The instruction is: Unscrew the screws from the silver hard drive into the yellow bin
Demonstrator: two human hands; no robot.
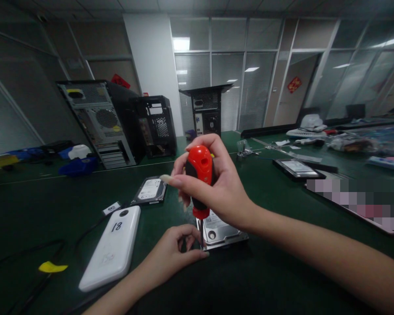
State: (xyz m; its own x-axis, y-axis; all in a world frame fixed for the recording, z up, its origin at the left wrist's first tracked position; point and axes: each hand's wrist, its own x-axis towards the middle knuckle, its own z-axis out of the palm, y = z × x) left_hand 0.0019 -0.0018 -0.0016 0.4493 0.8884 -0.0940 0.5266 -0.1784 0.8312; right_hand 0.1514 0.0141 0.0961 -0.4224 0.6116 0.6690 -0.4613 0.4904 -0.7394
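Note:
My right hand (226,188) is wrapped around the red and black handle of a screwdriver (200,157), which stands nearly upright. Its shaft points down at the near left corner of a silver hard drive (221,232) on the green table. At that same corner, my left hand (179,247) curls its fingers and thumb around the drive's edge, close to the screwdriver tip. The tip itself and whatever it touches are too small to make out. Part of the drive's label is hidden behind my right hand.
A white power bank (111,249) marked 18 and another hard drive (149,190) lie to the left. A third drive (297,168) sits at right. Computer cases (108,122) stand at the back. A blue bin (79,166) is at far left, a pinkish flat object (351,205) at right.

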